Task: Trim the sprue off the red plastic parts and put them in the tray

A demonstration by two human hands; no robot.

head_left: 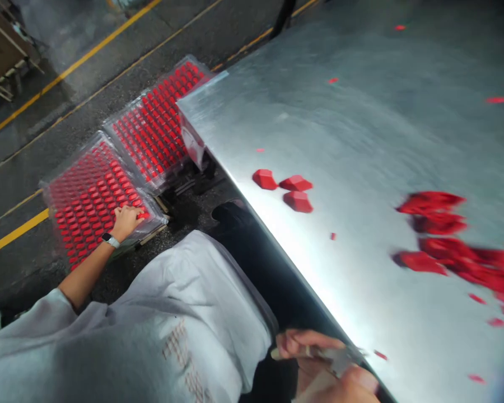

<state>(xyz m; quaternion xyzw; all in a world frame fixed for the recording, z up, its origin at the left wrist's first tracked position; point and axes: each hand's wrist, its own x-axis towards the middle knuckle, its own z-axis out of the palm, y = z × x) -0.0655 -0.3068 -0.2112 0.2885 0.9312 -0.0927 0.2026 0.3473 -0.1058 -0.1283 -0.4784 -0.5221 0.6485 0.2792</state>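
My left hand [127, 221], with a watch on the wrist, reaches to the near corner of a clear plastic tray [157, 215] filled with rows of red pieces. Its fingers are bent down and closed around a red faceted piece [145, 214] at the tray's edge. By the metal table's edge at the bottom, my right hand [319, 358] is closed around a small tool with a grey metal end [340, 358]; blur hides its exact kind. Three red faceted pieces [298, 201] lie near the table's edge, and a blurred heap of red pieces [457, 254] is farther right.
The metal table [340, 140] fills the right side, its corner close to a second tray of red pieces [151, 129]. Small red scraps [333, 236] are scattered on the tabletop. The floor has yellow lines [101, 47]. A brown slatted object [4, 47] stands at the far left.
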